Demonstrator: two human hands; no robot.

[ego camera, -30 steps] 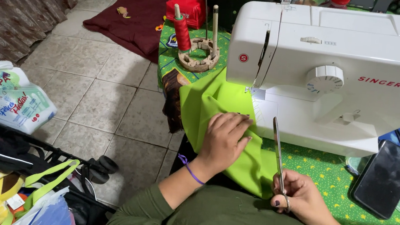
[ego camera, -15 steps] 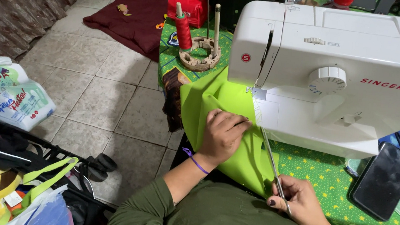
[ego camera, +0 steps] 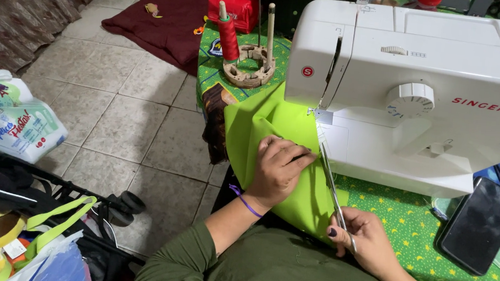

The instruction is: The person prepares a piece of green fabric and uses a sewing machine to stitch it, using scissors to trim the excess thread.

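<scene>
A lime green cloth lies across the table under the needle arm of a white sewing machine. My left hand pinches a fold of the cloth close to the needle. My right hand grips a pair of long scissors by the handles. Their blades point up toward the needle area, beside my left fingers.
A green star-patterned tablecloth covers the table. A black phone lies at the right. A red thread spool stands on a wooden holder behind the cloth. Bags and a white package sit on the tiled floor, left.
The scissors have swung from upright beside the machine to leaning left, their tips now close to the needle and my left fingers. My left hand stays on the cloth.
</scene>
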